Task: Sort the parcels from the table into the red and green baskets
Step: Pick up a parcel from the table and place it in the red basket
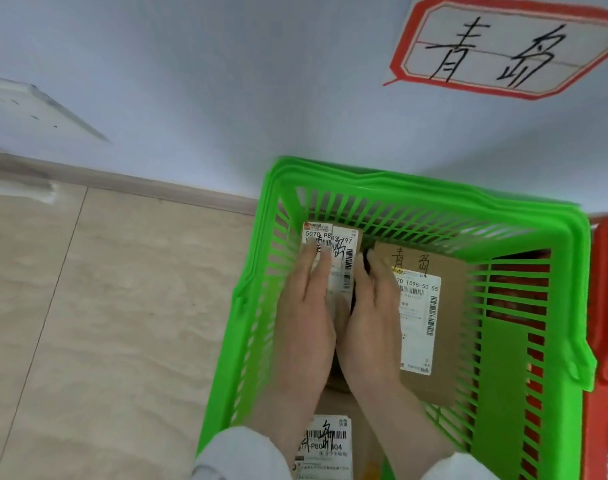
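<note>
Parcels lie in the green basket (pixel 416 188), three that I can see, each with a white label and handwritten characters. The basket stands on the floor (pixel 105 306), its far rim against the wall (pixel 226 81).

Both my hands are down inside it, side by side and touching along the thumbs. My left hand (pixel 306 317) lies flat on the left parcel (pixel 344 251), fingers straight and close together, their tips over its barcode label. My right hand (pixel 371 317) rests on the left edge of the right parcel (pixel 447 306), a brown carton, with fingers straight and pressed together. It pinches nothing that I can see, though I cannot tell whether the fingertips hook over the carton's edge.

The left parcel sits in the far left corner of the basket and the right parcel beside it fills the right half. The near parcel (pixel 325 445) lies at the near wall, between my wrists, partly under them.

A red basket (pixel 607 299) stands just beside the green one, on its right. Above, on the wall, hangs a sign (pixel 503 46) with a red border and two handwritten characters.
</note>
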`<state>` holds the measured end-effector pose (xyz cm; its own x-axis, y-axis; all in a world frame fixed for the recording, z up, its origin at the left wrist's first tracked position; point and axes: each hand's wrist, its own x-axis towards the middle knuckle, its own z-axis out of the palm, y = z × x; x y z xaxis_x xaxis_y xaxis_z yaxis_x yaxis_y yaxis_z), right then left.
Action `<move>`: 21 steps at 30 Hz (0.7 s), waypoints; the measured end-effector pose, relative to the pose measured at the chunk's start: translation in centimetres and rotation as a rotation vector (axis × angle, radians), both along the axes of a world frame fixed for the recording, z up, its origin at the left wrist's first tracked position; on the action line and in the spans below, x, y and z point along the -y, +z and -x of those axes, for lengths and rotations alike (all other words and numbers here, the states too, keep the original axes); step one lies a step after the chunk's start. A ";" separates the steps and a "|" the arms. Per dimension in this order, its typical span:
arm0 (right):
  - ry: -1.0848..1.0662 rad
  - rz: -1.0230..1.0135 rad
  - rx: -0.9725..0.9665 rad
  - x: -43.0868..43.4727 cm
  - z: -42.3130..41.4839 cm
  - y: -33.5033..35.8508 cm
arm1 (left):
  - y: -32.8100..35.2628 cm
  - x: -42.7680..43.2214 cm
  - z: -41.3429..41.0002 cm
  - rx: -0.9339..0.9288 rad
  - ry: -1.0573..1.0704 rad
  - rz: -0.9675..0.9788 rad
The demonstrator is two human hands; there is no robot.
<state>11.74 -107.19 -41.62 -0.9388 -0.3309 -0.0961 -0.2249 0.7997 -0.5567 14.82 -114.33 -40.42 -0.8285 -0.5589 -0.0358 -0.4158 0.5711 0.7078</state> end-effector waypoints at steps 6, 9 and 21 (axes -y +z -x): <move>0.283 -0.056 -0.075 0.1 1.4 -5.1 | -5.9 1.1 1.9 0.039 -0.070 0.169; 0.298 -0.080 -0.110 -0.1 1.1 -5.5 | -6.0 1.2 1.6 0.039 -0.114 0.202; 0.290 -0.127 -0.078 0.4 1.3 -5.2 | -6.9 1.6 1.6 0.064 -0.119 0.266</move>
